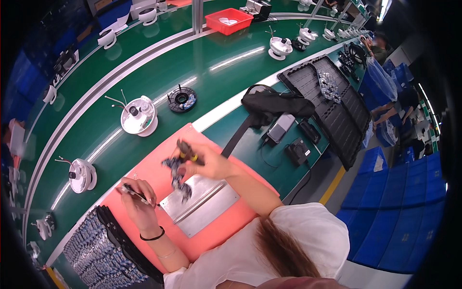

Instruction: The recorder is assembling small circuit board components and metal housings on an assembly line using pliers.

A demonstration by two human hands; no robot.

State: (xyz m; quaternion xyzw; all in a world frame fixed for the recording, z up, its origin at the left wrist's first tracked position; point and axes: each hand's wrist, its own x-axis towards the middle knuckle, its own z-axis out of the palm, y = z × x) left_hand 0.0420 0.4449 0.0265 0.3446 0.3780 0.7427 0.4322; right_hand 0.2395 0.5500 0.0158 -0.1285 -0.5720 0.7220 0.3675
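My left hand (pixel 139 200), with a black band at its wrist, is closed around a small dark part with a pale edge (pixel 134 191), over the left side of the pink mat (pixel 240 180). My right hand (pixel 207 161) grips a dark tool with a yellow band (pixel 186 151); its kind is blurred. Below that tool hangs a blurred blue-grey piece (pixel 177 176), next to the right fingers; I cannot tell whether they hold it too. Under both hands, a flat silver metal plate (pixel 207 219) with a raised bar lies on the mat.
Left of the mat, a black tray holds rows of blue-and-white parts (pixel 96 250). White round housings with wires (pixel 139 115) and a black ring part (pixel 182 98) stand on the green line. To the right lie a black bag (pixel 276 103), a power adapter (pixel 297 151) and a large black tray (pixel 346 130).
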